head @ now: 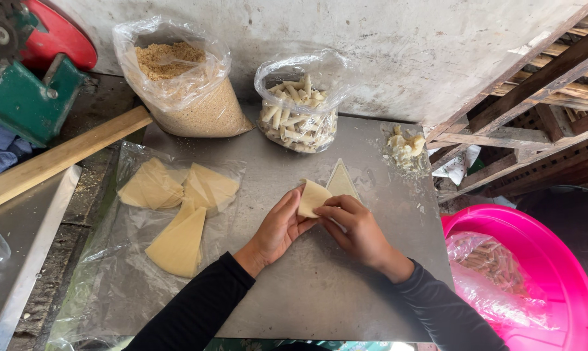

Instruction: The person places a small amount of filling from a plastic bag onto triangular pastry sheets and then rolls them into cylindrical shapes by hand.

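A pale yellow triangular pastry wrapper (336, 187) lies on the grey metal table (307, 292), its near corner folded up. My left hand (278, 227) pinches the folded flap from the left. My right hand (352, 227) presses on the same wrapper from the right, fingers curled over its lower edge. Whatever lies under the fold is hidden. A small heap of pale filling (404, 148) sits at the table's far right.
Several loose wrappers (177, 208) lie on a clear plastic sheet to the left. At the back stand a bag of breadcrumbs (183, 84) and a bag of rolled sticks (298, 110). A pink basin (534, 279) with a plastic bag is at right. A green machine (21, 84) sits far left.
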